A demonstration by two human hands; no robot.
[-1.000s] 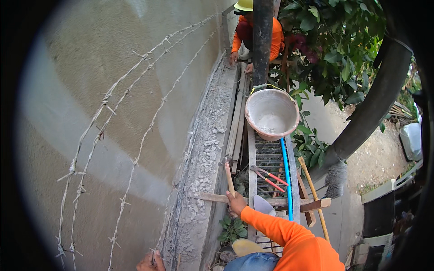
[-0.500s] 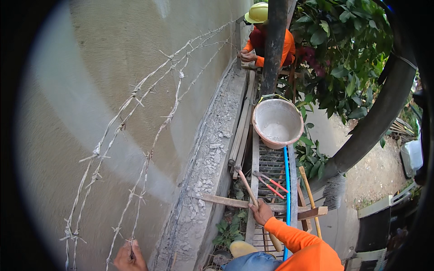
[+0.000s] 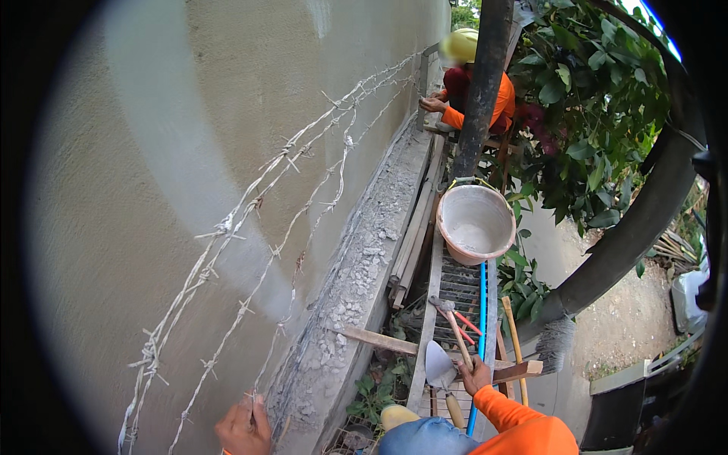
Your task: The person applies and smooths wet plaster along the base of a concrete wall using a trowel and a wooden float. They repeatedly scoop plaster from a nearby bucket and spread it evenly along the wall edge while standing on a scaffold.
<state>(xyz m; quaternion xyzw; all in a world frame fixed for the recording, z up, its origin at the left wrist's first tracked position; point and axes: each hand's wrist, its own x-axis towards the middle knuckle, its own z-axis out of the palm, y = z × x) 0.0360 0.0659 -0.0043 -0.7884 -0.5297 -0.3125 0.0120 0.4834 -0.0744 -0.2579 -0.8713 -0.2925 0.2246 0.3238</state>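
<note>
My left hand (image 3: 244, 426), low at the left, is closed in a pinch on the end of a barbed wire strand (image 3: 278, 330). More barbed wire strands (image 3: 227, 224) run along the wall beside it toward the far end. My right hand (image 3: 475, 374) is wrapped round the wooden handle of a hammer (image 3: 459, 334). The hammer's head reaches over red-handled pliers (image 3: 468, 324), which it partly covers, on the metal grate. Just left of my right hand is a trowel (image 3: 439, 367), blade up, with its wooden handle pointing toward me.
A mortar-stained bucket (image 3: 476, 226) stands on the grate walkway (image 3: 459, 277), with a blue pipe (image 3: 482, 303) alongside. Rubble covers the concrete ledge (image 3: 371, 235) by the wall. A crosswise timber (image 3: 379, 339) spans the walkway. Beyond a dark post (image 3: 483, 91), a person in a yellow helmet (image 3: 460, 45) crouches.
My right hand has swung the hammer rightward from the boards to over the pliers. The trowel's blade has come into sight. My left hand keeps its pinch while the view shifts.
</note>
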